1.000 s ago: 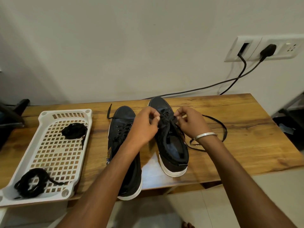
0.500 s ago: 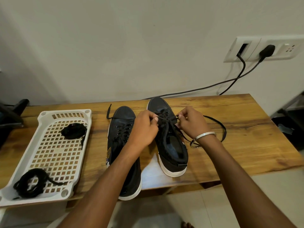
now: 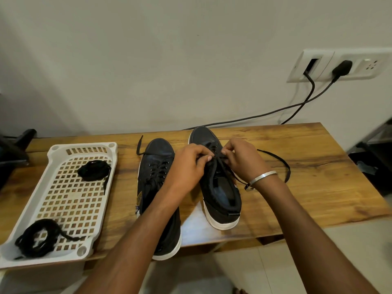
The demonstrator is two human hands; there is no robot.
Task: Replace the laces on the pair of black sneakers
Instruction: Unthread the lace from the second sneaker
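Two black sneakers stand side by side on the wooden table [image 3: 307, 166], toes toward the wall. Both hands work over the right sneaker [image 3: 220, 187]: the left hand [image 3: 186, 166] and right hand [image 3: 244, 160] have fingers curled, each seemingly pinching the lace [image 3: 275, 158] at the eyelets, though the exact grip is hard to see. The lace's loose end loops across the table beside the right wrist, which wears a bangle [image 3: 262, 177]. The left sneaker [image 3: 157, 166] is laced. A white basket [image 3: 63, 198] at the table's left end holds two lace bundles, one far [image 3: 93, 169], one near [image 3: 40, 238].
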